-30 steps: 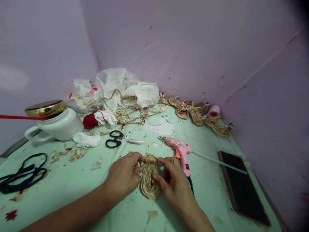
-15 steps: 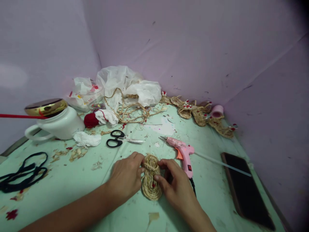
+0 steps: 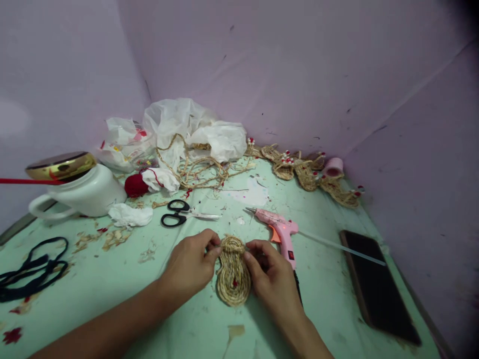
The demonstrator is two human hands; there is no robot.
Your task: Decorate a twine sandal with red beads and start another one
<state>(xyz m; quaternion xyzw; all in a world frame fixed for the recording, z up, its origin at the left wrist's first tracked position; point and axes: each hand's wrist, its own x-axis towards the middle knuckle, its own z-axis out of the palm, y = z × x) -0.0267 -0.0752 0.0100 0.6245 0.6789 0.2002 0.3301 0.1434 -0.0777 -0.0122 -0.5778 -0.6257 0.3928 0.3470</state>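
Observation:
A small slipper-shaped sole of coiled jute (image 3: pixel 232 279) lies on the green table (image 3: pixel 112 279) between my hands. My left hand (image 3: pixel 190 267) is closed, its fingertips pinching the jute strap at the sole's top left edge. My right hand (image 3: pixel 270 276) is closed too, thumb and forefinger pinching the same strap at the top right edge. A pink hot glue gun (image 3: pixel 279 232) lies just beyond my right hand, with a clear glue stick (image 3: pixel 339 245) trailing to the right.
Black scissors (image 3: pixel 179 217) lie behind my left hand. A white jar with a gold lid (image 3: pixel 77 187), a red ball (image 3: pixel 135 185), loose jute cord (image 3: pixel 198 172) and plastic bags (image 3: pixel 194 132) sit at the back. Finished jute slippers (image 3: pixel 310 174) line the far right. A dark phone (image 3: pixel 376 284) lies right; black cord (image 3: pixel 32 271) left.
Both hands slid up the sole: the right hand's fingers moved from its side to the strap at the top, and the strap now sits drawn across the sole's front.

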